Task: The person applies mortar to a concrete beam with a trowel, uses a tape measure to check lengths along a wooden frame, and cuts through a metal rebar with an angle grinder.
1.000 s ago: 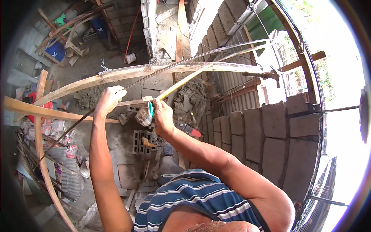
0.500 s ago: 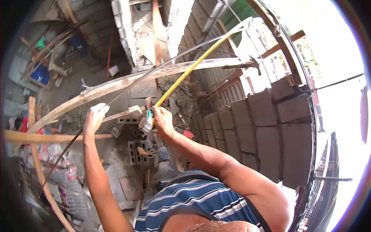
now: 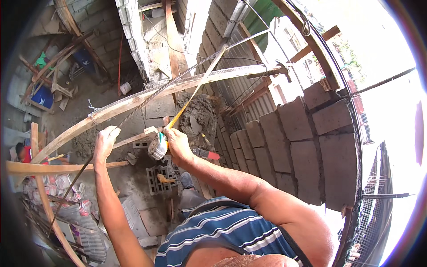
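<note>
My left hand (image 3: pixel 106 141) is closed around a long, thin ribbed steel bar (image 3: pixel 149 99) that slants from the lower left up to the upper right. Closed too, my right hand (image 3: pixel 179 147) grips a tape measure (image 3: pixel 157 147) with a silver and green case. Its yellow blade (image 3: pixel 187 107) runs out up and to the right, the far tip close to the steel bar. Both the bar and the blade pass over a long wooden beam (image 3: pixel 133 100). A hammer (image 3: pixel 283 71) rests at the beam's right end.
A grey block wall (image 3: pixel 302 151) rises at my right. Below are hollow blocks (image 3: pixel 156 180), a heap of wet mortar (image 3: pixel 198 118) and a red-bladed tool (image 3: pixel 208 154). Crossed timbers (image 3: pixel 66 168) stand at the left, near a person in red (image 3: pixel 26 153).
The extended tape blade is shorter, its far tip drawn back from the upper right toward me. My right hand and the case have shifted slightly left. My left hand still grips the bar.
</note>
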Demonstrator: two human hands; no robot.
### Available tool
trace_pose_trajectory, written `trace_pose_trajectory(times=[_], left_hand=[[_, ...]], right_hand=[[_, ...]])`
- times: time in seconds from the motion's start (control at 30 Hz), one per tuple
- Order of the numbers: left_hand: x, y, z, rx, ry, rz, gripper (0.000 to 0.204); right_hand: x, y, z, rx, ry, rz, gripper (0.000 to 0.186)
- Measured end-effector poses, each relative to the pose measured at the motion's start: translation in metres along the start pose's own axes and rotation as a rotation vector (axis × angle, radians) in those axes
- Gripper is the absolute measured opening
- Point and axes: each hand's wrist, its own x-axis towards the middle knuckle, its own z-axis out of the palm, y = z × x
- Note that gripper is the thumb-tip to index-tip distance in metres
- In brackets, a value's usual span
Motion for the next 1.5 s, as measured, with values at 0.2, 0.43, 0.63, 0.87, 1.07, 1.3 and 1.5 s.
trace_pose_trajectory(times=[0.2,0.43,0.63,0.87,1.07,1.3,1.5], left_hand=[[0.004,-0.002,-0.004,0.007,-0.057,-0.029,0.032],[0.003,0.0,-0.004,0.017,-0.057,-0.043,0.032],[0.002,0.002,-0.003,0.034,-0.031,-0.031,0.029],[0.001,0.002,-0.002,0.016,-0.025,-0.001,0.028],[0.0,-0.001,-0.003,-0.012,-0.029,0.015,0.029],[0.005,0.0,-0.007,0.013,-0.069,0.002,0.031],[0.011,0.009,-0.024,-0.082,-0.218,-0.181,0.029]], right_hand=[[-0.02,0.009,-0.001,0.113,-0.149,0.172,0.02],[-0.036,0.02,-0.014,0.017,-0.204,0.15,0.021],[-0.051,0.014,-0.017,0.028,-0.229,0.198,0.02],[-0.052,0.009,-0.025,-0.033,-0.228,0.131,0.02],[-0.073,-0.026,-0.027,-0.042,-0.243,0.4,0.02],[-0.107,-0.039,-0.032,-0.084,-0.275,0.417,0.021],[-0.137,-0.089,-0.054,-0.156,-0.337,0.557,0.02]])
